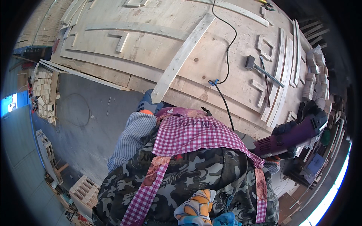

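A long pale wooden plank (pixel 184 56) slants across the plywood work surface (pixel 196 60), its near end jutting past the front edge by my waist. My left hand (pixel 145 102), in a blue-grey glove, is closed round that near end; the plank hides some of its fingers. Off to the right, my right hand (pixel 282 129), dark-gloved, grips the body of a purple angle grinder (pixel 292 138). The grinder is held beside the surface's front right corner, its dark head pointing away to the right. Whether its disc touches anything cannot be seen.
A black cable (pixel 227 56) with a blue tie crosses the surface. A hammer (pixel 264 71), L-shaped wooden pieces (pixel 121 42) and long strips (pixel 281 71) lie on it. Stacked wood blocks (pixel 318 71) stand at the right; more bundled wood (pixel 44 94) sits at the left.
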Motion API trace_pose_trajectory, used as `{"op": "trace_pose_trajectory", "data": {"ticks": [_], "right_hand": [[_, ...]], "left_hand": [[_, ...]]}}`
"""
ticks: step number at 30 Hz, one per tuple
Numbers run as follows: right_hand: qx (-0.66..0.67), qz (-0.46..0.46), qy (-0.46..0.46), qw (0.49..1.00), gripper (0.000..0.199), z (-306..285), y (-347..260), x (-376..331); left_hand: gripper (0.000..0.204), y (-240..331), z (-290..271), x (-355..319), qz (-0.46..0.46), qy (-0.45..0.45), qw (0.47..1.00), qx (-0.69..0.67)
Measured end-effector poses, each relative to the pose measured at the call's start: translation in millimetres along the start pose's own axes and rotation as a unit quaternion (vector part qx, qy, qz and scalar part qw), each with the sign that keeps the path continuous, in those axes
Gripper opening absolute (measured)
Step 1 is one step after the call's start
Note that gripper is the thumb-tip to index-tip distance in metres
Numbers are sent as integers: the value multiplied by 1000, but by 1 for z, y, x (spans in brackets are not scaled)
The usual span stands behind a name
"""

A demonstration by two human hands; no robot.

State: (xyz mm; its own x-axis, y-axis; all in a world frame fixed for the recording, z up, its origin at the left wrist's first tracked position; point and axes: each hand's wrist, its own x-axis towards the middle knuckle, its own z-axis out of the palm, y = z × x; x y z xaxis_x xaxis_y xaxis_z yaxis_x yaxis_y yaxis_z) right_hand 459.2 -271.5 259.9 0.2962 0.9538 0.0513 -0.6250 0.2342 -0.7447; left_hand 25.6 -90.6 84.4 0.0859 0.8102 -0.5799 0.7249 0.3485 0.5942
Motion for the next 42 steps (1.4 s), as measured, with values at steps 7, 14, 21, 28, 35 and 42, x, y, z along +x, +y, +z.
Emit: {"op": "trace_pose_trajectory", "data": {"ticks": [7, 14, 21, 28, 35, 42], "right_hand": [[-28, -12, 4, 1000, 67, 9, -18, 13], [-274, -170, -59, 945, 56, 4, -15, 92], [-671, -173, 34, 720, 50, -23, 15, 193], [-901, 140, -298, 282, 42, 7, 104, 283], [-844, 191, -453, 213, 40, -22, 160, 291], [-854, 244, -389, 244, 73, -54, 134, 308]], "left_hand": [[59, -24, 0, -17, 11, -34, 988, -149], [62, -11, 0, -19, -3, -19, 998, -56], [57, 25, -17, -66, -117, 45, 992, 6], [59, 23, -27, -104, -86, 183, 979, 13], [60, 33, -25, -113, -109, 177, 978, 8], [63, 56, -22, -99, -96, 172, 979, 50]]}}
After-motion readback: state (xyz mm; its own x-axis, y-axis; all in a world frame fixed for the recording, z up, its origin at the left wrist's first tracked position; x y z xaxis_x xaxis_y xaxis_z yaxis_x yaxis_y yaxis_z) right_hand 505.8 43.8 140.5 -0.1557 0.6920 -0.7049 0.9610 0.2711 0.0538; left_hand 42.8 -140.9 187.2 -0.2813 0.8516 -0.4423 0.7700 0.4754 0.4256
